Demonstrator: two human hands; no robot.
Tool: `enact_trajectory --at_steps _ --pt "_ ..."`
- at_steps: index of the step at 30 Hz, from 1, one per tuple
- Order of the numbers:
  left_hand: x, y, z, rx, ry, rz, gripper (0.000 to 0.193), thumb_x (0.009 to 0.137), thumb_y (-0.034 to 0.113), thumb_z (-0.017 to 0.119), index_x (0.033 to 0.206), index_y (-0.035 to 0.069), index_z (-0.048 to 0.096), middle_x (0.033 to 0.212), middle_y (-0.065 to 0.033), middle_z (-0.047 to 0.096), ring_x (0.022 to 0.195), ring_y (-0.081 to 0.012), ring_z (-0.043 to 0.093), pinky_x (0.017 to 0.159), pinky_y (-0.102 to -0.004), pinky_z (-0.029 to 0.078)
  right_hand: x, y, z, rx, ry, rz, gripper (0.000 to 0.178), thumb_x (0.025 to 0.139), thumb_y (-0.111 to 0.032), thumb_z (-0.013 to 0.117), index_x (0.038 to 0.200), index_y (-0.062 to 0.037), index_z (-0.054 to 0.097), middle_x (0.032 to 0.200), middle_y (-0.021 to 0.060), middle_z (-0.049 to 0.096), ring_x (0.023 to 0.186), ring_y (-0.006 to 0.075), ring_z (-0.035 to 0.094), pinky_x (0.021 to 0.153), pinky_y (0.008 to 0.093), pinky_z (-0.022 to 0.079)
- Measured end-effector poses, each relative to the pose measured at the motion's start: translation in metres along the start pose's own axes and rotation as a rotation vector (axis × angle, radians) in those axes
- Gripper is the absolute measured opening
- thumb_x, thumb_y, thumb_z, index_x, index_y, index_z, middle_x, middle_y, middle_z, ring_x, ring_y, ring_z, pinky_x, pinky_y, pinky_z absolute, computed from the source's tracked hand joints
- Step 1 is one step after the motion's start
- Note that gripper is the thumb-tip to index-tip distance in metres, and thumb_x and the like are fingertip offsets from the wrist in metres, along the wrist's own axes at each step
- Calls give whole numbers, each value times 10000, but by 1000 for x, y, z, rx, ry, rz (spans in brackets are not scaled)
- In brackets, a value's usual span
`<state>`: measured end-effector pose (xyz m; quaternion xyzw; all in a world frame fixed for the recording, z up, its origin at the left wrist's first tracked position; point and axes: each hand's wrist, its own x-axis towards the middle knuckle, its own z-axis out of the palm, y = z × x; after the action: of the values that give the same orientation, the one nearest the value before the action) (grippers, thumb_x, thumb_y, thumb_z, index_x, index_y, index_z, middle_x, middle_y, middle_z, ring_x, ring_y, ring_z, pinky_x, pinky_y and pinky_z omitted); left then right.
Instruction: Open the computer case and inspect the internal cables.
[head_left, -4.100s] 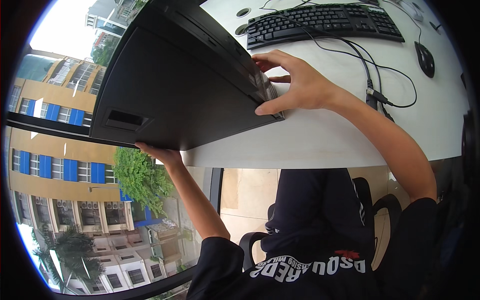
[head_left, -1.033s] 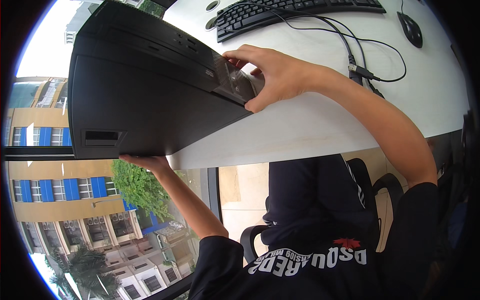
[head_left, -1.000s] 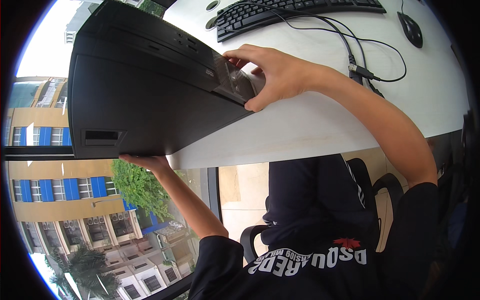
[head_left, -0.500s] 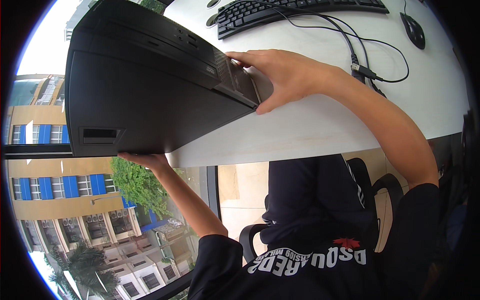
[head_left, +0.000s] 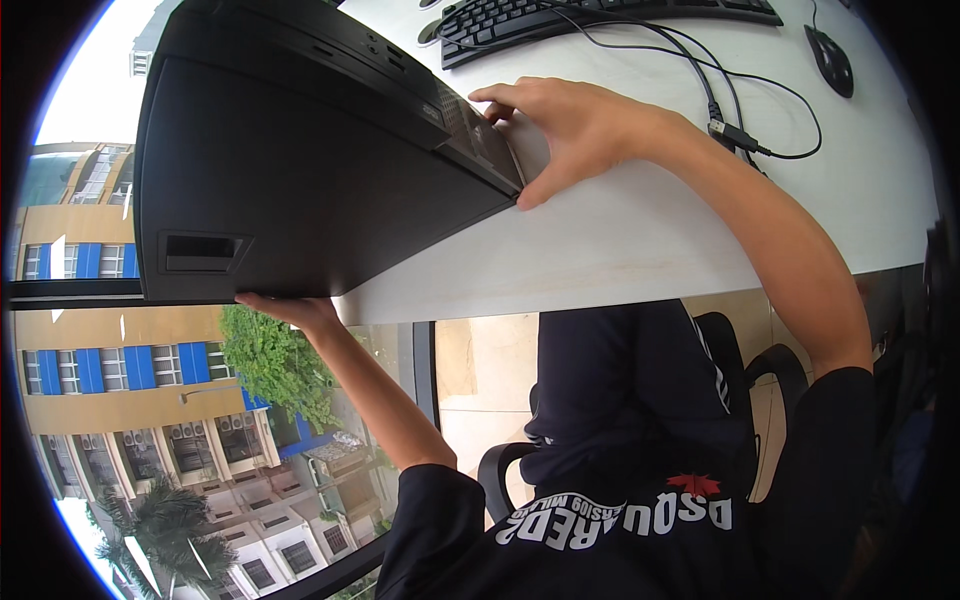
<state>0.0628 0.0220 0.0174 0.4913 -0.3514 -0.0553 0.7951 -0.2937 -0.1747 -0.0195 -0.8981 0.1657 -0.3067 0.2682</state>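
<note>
A black computer tower stands tilted at the left end of the white desk, its broad side panel facing me. My left hand lies along its near lower edge, below the recessed handle, and bears against it; part of its fingers is hidden under the case. My right hand is curled round the front end of the tower. Its thumb presses the near corner and some fingers reach behind the glossy front panel, while the index finger sticks out a little.
A black keyboard lies at the far side of the white desk. Black cables with a USB plug run right of my right hand, near a black mouse. A window is at the left; a chair is under me.
The view has shifted slightly, so everything sits a little higher. My right index finger has lifted slightly from the front panel. Both hands stay at the tower.
</note>
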Motion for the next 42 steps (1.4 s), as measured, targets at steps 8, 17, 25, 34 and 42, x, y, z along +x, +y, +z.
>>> enact_trajectory --at_steps 8,17,25,34,42 --pt "2 -2 -10 -14 -11 -25 916 964 814 339 1571 130 385 1578 -153 411 1462 -377 408 1209 -584 391 -2 -35 -10 -20 -134 166 974 632 -308 901 1471 -32 491 1207 192 604 1135 328 619 989 378 516" --pt "-3 0 -1 31 -3 -9 939 956 830 303 1585 137 365 1600 -165 378 1482 -400 376 1214 -613 366 2 -16 -3 -44 -116 118 809 604 -320 883 1275 17 581 1005 191 685 962 333 678 856 389 564" --pt "5 -6 -10 27 -22 -9 930 954 828 310 1585 147 366 1606 -164 365 1486 -399 370 1212 -622 364 5 -23 -7 -2 -198 211 914 618 -327 890 1398 -21 524 1171 189 656 1139 347 615 991 401 510" --pt "4 -5 -10 3 -29 -15 919 957 817 338 1583 145 369 1601 -156 375 1485 -395 371 1217 -623 353 -7 -27 -1 32 8 58 912 664 -386 889 1378 70 553 1225 248 654 1155 357 655 1022 362 535" --pt "0 -1 -7 18 -9 2 901 970 805 329 1579 143 372 1585 -159 399 1463 -388 407 1206 -598 390 2 -43 -3 303 285 -29 710 711 -321 923 1283 -40 608 1229 99 656 1087 219 628 1000 401 507"
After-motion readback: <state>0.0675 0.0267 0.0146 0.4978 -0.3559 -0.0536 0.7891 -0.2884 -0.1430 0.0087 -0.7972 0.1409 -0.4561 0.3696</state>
